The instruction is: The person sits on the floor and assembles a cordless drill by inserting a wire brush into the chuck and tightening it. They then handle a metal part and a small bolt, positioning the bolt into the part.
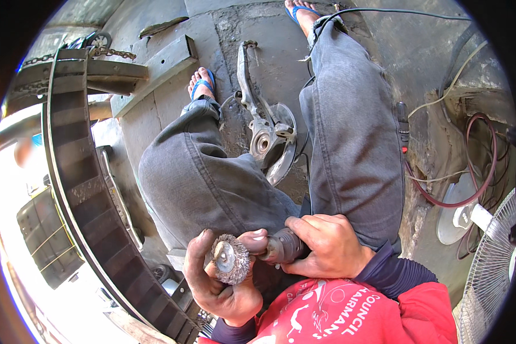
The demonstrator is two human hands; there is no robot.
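In the head view, one power tool point(284, 246) lies low at the person's lap, its long axis running roughly across the view, with its head end pointing left. One round wire brush point(226, 258) sits just beyond that end, its flat face turned up toward the camera; whether it is fixed to the tool is hard to tell behind the thumb. The left hand point(230, 299) is curled, fingers bent round the brush, thumb laid toward the tool's head. The right hand point(329, 246) is closed around the tool's body. Beyond the lap are two blue flip-flops point(200, 87), one metal part with a disc point(262, 127) on the floor between the legs, and, at right, one fan point(490, 275).
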